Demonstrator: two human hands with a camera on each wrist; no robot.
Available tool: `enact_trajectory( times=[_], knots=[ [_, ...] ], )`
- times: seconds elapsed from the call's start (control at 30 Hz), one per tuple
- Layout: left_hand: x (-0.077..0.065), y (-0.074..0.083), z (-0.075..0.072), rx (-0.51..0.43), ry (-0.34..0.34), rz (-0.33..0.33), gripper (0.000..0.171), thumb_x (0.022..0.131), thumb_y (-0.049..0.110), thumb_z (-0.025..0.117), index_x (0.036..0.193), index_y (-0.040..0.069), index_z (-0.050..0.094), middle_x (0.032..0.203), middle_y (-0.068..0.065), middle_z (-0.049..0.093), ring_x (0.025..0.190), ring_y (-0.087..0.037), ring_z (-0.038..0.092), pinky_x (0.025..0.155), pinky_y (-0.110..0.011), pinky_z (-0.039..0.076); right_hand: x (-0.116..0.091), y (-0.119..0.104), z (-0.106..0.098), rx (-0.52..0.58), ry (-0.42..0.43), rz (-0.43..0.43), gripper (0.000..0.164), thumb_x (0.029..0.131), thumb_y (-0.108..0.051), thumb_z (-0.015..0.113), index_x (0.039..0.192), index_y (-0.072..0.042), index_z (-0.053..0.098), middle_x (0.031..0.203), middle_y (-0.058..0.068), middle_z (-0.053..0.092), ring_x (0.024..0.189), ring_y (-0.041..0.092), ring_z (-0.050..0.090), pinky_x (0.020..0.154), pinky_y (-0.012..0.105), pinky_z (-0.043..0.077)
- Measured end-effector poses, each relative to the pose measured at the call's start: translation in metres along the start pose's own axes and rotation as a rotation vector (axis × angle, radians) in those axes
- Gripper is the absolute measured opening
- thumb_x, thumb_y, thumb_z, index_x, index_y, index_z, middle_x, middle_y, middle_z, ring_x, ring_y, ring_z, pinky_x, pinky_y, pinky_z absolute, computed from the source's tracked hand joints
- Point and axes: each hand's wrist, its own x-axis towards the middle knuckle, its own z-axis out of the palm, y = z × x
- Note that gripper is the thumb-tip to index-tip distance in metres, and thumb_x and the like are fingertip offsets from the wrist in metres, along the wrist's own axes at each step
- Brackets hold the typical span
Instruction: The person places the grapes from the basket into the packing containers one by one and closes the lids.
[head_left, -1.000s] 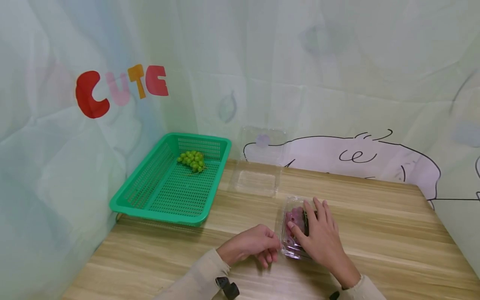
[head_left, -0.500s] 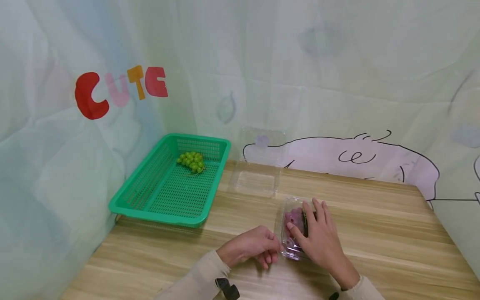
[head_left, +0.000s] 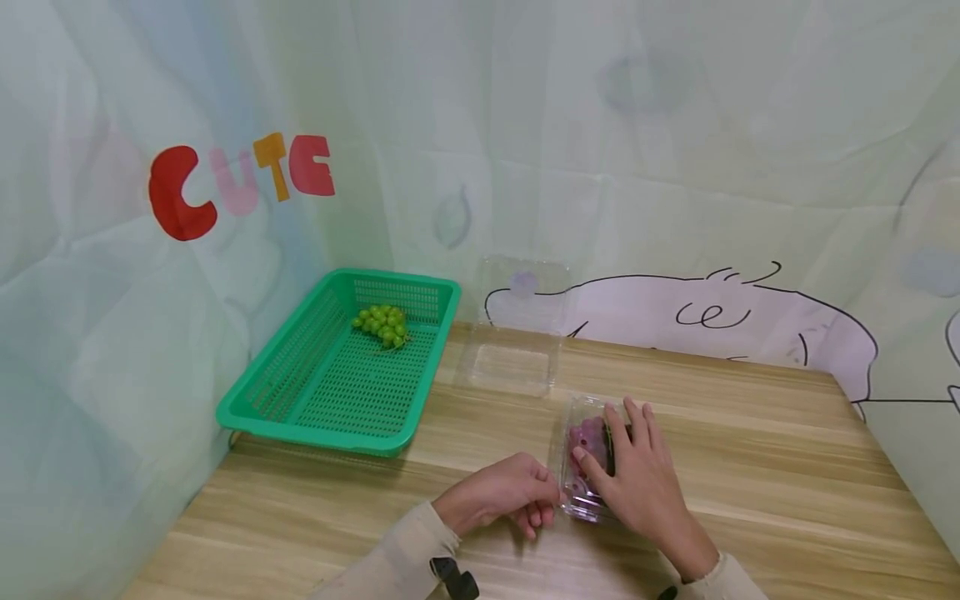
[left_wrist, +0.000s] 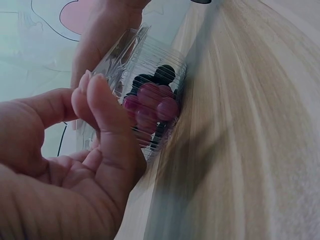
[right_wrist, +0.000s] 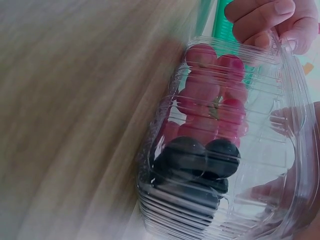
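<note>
A clear plastic clamshell box (head_left: 573,500) with red grapes (right_wrist: 202,95) and black grapes (right_wrist: 185,155) lies on the wooden table, its lid down. My right hand (head_left: 641,475) rests on the lid with fingers spread and covers much of the box. At the box's near left edge, my left hand (head_left: 517,492) pinches the rim between thumb and forefinger, while its other fingers curl loosely. In the left wrist view, the left hand (left_wrist: 85,150) partly hides the box's side wall.
On the left of the table stands a green plastic basket (head_left: 420,400) holding a bunch of green grapes (head_left: 384,323). A second clear box (head_left: 510,367) stands with its lid raised near the back wall. Printed cloth (head_left: 450,125) hangs behind.
The hands and the grape box stay almost where they were. The whole head view has shifted very slightly.
</note>
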Motion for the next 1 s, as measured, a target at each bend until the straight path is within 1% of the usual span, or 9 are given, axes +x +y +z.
enact_trajectory(
  times=[0.13,0.27,0.33,0.43,0.53,0.77,0.87,1.0],
  knots=[
    [-0.0002,0.0002,0.0000,-0.001,-0.001,0.005,0.021,0.088,0.009,0.062,0.079,-0.011,0.062,0.056,-0.003,0.058,0.042,-0.007,0.048,0.040,-0.020,0.048,-0.0006,-0.0006,0.0003,0.000,0.012,-0.007,0.080,0.088,-0.061,0.054,0.144,-0.006,0.039,0.151,0.024,0.028,0.139,0.049,0.019,0.109,0.064,0.022],
    [-0.0013,0.0013,-0.0004,0.005,-0.006,0.007,0.020,0.088,0.009,0.062,0.076,-0.007,0.062,0.055,-0.002,0.058,0.040,-0.007,0.048,0.040,-0.020,0.048,-0.0007,-0.0008,0.0007,-0.004,0.019,-0.013,0.079,0.088,-0.060,0.054,0.143,-0.005,0.040,0.150,0.025,0.028,0.139,0.049,0.019,0.109,0.063,0.021],
    [-0.0017,0.0015,-0.0011,0.007,-0.013,0.007,0.020,0.088,0.008,0.062,0.075,-0.007,0.062,0.055,-0.002,0.057,0.040,-0.007,0.048,0.040,-0.020,0.048,-0.0007,-0.0006,0.0007,-0.006,0.022,-0.015,0.079,0.088,-0.060,0.054,0.143,-0.005,0.040,0.150,0.025,0.028,0.139,0.050,0.019,0.109,0.063,0.021],
    [-0.0024,0.0017,-0.0020,0.010,-0.024,0.009,0.022,0.088,0.008,0.063,0.077,-0.011,0.061,0.055,-0.001,0.057,0.040,-0.006,0.047,0.040,-0.019,0.048,-0.0008,0.0000,0.0008,-0.008,0.014,-0.014,0.079,0.089,-0.061,0.053,0.144,-0.006,0.039,0.151,0.025,0.028,0.139,0.050,0.018,0.109,0.064,0.021],
    [-0.0026,0.0017,-0.0027,0.006,-0.032,0.012,0.026,0.088,0.008,0.063,0.083,-0.017,0.060,0.055,-0.001,0.057,0.041,-0.005,0.046,0.040,-0.019,0.047,-0.0010,0.0004,0.0011,-0.013,0.007,-0.011,0.080,0.089,-0.061,0.052,0.144,-0.006,0.039,0.151,0.025,0.027,0.140,0.049,0.018,0.109,0.064,0.022],
    [-0.0035,0.0024,-0.0029,0.005,-0.033,0.016,0.027,0.088,0.008,0.063,0.085,-0.018,0.060,0.055,-0.001,0.057,0.040,-0.006,0.047,0.039,-0.019,0.047,-0.0008,-0.0002,0.0010,-0.021,0.010,-0.010,0.079,0.089,-0.061,0.052,0.144,-0.006,0.039,0.151,0.024,0.028,0.140,0.049,0.019,0.107,0.065,0.025],
    [-0.0033,0.0031,-0.0029,0.021,-0.025,0.010,0.024,0.088,0.009,0.063,0.081,-0.015,0.061,0.055,-0.002,0.057,0.040,-0.007,0.048,0.039,-0.019,0.047,-0.0010,-0.0011,0.0003,-0.019,0.005,-0.005,0.079,0.089,-0.061,0.053,0.144,-0.007,0.039,0.151,0.024,0.028,0.140,0.048,0.019,0.107,0.065,0.025],
    [-0.0023,0.0053,-0.0034,0.059,0.003,0.003,0.017,0.088,0.008,0.063,0.074,-0.001,0.060,0.059,-0.004,0.059,0.045,-0.010,0.050,0.040,-0.019,0.047,-0.0009,-0.0014,-0.0005,-0.020,0.002,-0.003,0.078,0.089,-0.060,0.053,0.144,-0.007,0.039,0.151,0.024,0.028,0.140,0.048,0.019,0.107,0.065,0.025]
  ],
)
